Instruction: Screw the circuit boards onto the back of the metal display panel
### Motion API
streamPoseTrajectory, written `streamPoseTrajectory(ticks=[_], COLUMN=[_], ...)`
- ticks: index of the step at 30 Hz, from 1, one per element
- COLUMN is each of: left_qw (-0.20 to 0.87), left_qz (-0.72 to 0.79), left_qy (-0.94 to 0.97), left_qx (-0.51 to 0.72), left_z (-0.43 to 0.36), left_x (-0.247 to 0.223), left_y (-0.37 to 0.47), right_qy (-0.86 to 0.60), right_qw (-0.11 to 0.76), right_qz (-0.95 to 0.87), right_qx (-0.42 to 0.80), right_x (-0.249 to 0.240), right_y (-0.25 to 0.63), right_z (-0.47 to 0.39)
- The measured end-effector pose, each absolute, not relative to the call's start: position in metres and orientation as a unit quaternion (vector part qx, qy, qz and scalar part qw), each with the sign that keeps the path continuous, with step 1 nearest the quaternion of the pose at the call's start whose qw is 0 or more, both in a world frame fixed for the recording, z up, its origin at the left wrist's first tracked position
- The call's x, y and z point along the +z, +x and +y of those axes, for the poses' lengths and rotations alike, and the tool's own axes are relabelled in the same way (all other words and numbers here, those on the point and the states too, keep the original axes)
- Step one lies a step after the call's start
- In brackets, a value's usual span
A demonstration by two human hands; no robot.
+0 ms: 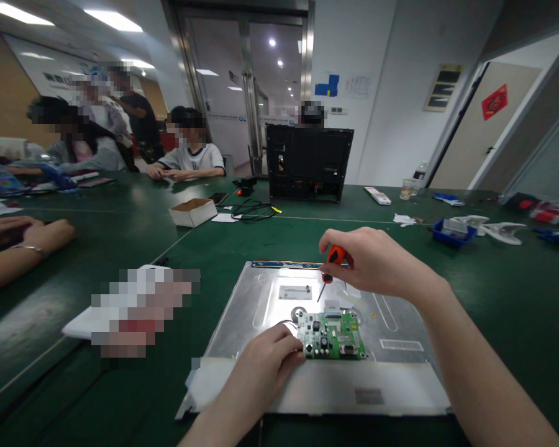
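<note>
A green circuit board (333, 335) lies on the silvery metal back of a flat display panel (400, 372), toward its middle. My left hand (274, 351) has its curled fingers at the board's left edge, gripping it there; the fingertips are partly hidden. Above the panel's far part, my right hand (372, 261) is closed around the orange and black handle of a screwdriver (335, 256). Its thin shaft points down and left, with the tip above the panel just behind the board. Whether the tip touches anything I cannot tell.
Left of the panel lies a white, blurred-out item (116, 310). Farther back are a small open box (193, 213), black cables (254, 211), a standing black monitor casing (310, 161) and a blue tray (454, 233). Another person's hands (46, 236) rest at the left; more people sit behind.
</note>
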State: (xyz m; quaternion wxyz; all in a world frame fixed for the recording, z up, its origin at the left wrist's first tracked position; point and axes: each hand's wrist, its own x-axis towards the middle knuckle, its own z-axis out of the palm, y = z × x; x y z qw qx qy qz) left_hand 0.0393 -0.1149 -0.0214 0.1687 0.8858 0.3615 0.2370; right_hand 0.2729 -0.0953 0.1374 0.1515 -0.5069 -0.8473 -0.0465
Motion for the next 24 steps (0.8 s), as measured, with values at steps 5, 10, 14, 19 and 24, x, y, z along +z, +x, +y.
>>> streamPoseTrajectory(ticks=[5,10,14,19,24], left_qw=[0.197,0.227,0.237,0.232,0.228], left_qz=[0.358,0.357,0.351,0.345,0.357], left_qy=[0.884,0.876,0.872,0.874,0.874], left_qx=[0.227,0.230,0.245,0.252,0.238], left_z=[-0.115,-0.119,-0.120,-0.119,-0.121], left_x=[-0.017,-0.012,-0.012,-0.013,-0.011], left_y=[0.039,0.036,0.035,0.036,0.038], right_qy=[-0.510,-0.507,-0.492,-0.461,-0.458], right_qw=[0.147,0.147,0.159,0.163,0.159], right_qz=[-0.846,-0.848,-0.855,-0.872,-0.874], right_qx=[-0.048,-0.045,-0.033,0.023,0.037], right_x=[0.138,0.139,0.141,0.144,0.145], right_y=[0.273,0.274,0.272,0.267,0.261], right_z=[-0.095,-0.097,-0.101,-0.109,-0.113])
